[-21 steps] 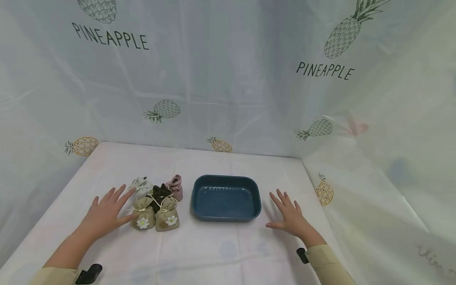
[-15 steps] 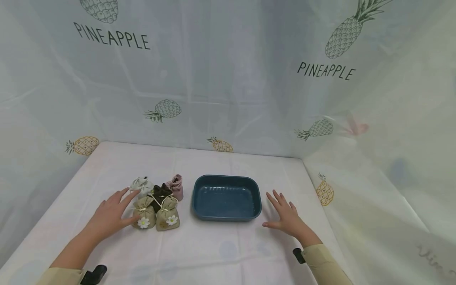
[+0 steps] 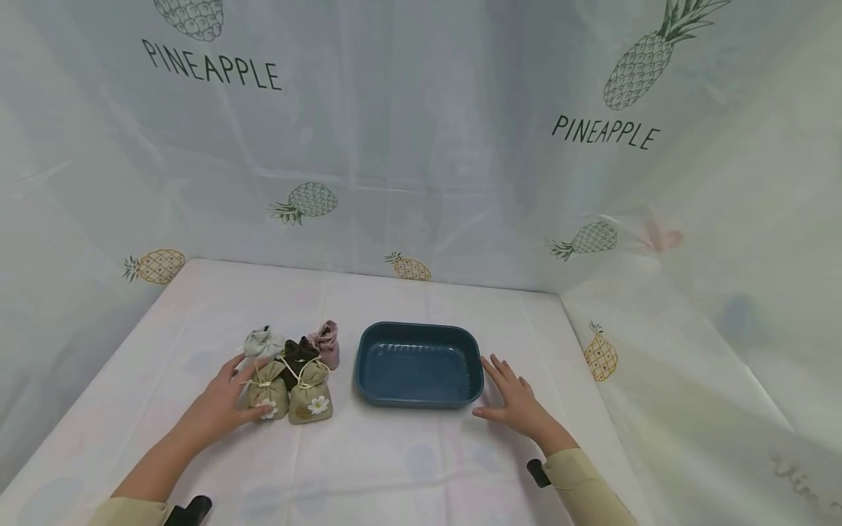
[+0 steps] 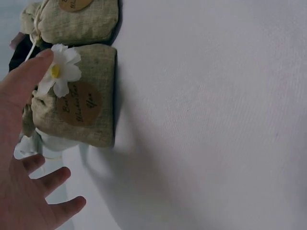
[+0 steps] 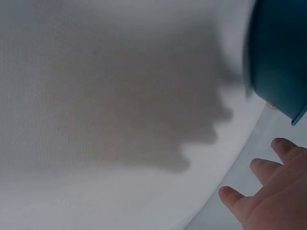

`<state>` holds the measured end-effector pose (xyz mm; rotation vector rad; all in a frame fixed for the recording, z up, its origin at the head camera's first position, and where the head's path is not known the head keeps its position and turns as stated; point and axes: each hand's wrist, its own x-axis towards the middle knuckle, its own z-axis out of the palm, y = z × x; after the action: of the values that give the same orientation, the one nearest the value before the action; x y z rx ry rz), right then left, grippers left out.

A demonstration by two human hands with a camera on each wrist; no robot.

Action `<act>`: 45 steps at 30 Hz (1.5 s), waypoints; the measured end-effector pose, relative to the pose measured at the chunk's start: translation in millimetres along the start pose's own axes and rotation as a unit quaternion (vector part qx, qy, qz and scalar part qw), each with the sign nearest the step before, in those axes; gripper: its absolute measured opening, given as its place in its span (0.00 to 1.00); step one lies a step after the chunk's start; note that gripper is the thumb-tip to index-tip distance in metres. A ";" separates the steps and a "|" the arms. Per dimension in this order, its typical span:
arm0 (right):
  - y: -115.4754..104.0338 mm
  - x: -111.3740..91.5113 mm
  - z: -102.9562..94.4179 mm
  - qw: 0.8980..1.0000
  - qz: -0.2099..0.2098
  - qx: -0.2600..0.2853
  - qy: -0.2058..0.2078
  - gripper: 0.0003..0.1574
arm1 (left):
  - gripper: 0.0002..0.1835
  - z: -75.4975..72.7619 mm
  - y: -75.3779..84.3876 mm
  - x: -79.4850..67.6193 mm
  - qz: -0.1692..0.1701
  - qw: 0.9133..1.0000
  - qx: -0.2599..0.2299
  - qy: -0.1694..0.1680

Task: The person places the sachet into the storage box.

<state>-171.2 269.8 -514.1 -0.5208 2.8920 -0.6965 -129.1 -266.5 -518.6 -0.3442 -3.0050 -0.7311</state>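
Note:
Several small drawstring pouches stand grouped on the table's left half. The front left beige pouch (image 3: 270,389) bears a white flower and a round brown label. My left hand (image 3: 220,409) spreads around its left side, the thumb overlapping the flower (image 4: 60,71) and the other fingers apart from it. Beside it are another beige pouch (image 3: 310,398), a black one (image 3: 299,353), a pink one (image 3: 327,343) and a whitish one (image 3: 262,342). My right hand (image 3: 520,409), fingers spread, is right at the right end of a dark blue rectangular dish (image 3: 419,402) and holds nothing.
A white cloth covers the table (image 3: 368,467). Behind and to the right hangs a pale curtain (image 3: 421,146) printed with pineapples. Black straps with cameras sit at both wrists, below beige sleeves (image 3: 585,486).
My left hand has moved right, from beside the pouches to around the front left beige one. My right hand has moved left to the dish's end. Pouches and dish stay put.

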 end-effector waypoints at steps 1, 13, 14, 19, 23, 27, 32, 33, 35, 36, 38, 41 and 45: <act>-0.4 0.4 0.7 1.000 0.000 0.007 0.001 0.62 | 0.48 1.7 -0.1 0.5 -0.002 1.000 -0.005 0.000; -1.9 7.6 7.1 0.999 0.017 0.040 -0.006 0.61 | 0.49 10.3 6.2 1.4 -0.011 1.000 -0.018 0.008; -1.9 7.9 7.5 0.999 0.019 0.042 -0.006 0.60 | 0.49 10.5 6.8 1.2 -0.015 1.000 -0.022 0.005; -2.4 8.8 9.8 0.998 0.041 0.055 -0.006 0.58 | 0.51 9.6 9.0 0.6 -0.026 0.998 -0.049 -0.012; -1.8 8.8 11.2 0.993 0.073 0.088 -0.018 0.59 | 0.50 7.1 10.6 0.4 -0.004 0.996 -0.085 -0.008; -0.7 7.8 12.0 0.986 0.096 0.132 -0.031 0.59 | 0.49 5.5 11.0 2.7 0.010 0.994 -0.111 -0.009; 0.7 6.5 13.0 0.983 0.096 0.155 -0.030 0.58 | 0.47 6.3 8.9 5.7 -0.005 0.993 -0.116 -0.010; 0.8 6.3 13.2 0.982 0.095 0.159 -0.029 0.58 | 0.46 6.3 8.4 5.9 -0.011 0.993 -0.118 -0.009; 1.0 5.9 14.0 0.982 0.092 0.164 -0.025 0.58 | 0.44 5.7 7.7 5.9 -0.023 0.992 -0.122 -0.006; 1.2 5.8 14.5 0.982 0.091 0.166 -0.024 0.58 | 0.43 5.4 7.6 5.3 -0.030 0.992 -0.125 -0.004; 1.4 6.1 15.6 0.982 0.088 0.168 -0.021 0.58 | 0.42 4.2 7.5 4.2 -0.040 0.991 -0.130 0.000; 1.4 6.5 16.2 0.983 0.083 0.164 -0.015 0.58 | 0.41 1.2 8.1 2.3 -0.047 0.990 -0.130 0.002; 1.3 7.1 16.1 0.983 0.081 0.163 -0.007 0.58 | 0.40 -6.4 12.9 1.2 -0.057 0.990 -0.128 0.007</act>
<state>-175.1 261.6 -529.3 -0.2460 2.6877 -1.1031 -127.5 -258.0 -507.0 -0.1743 -2.9403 -1.1289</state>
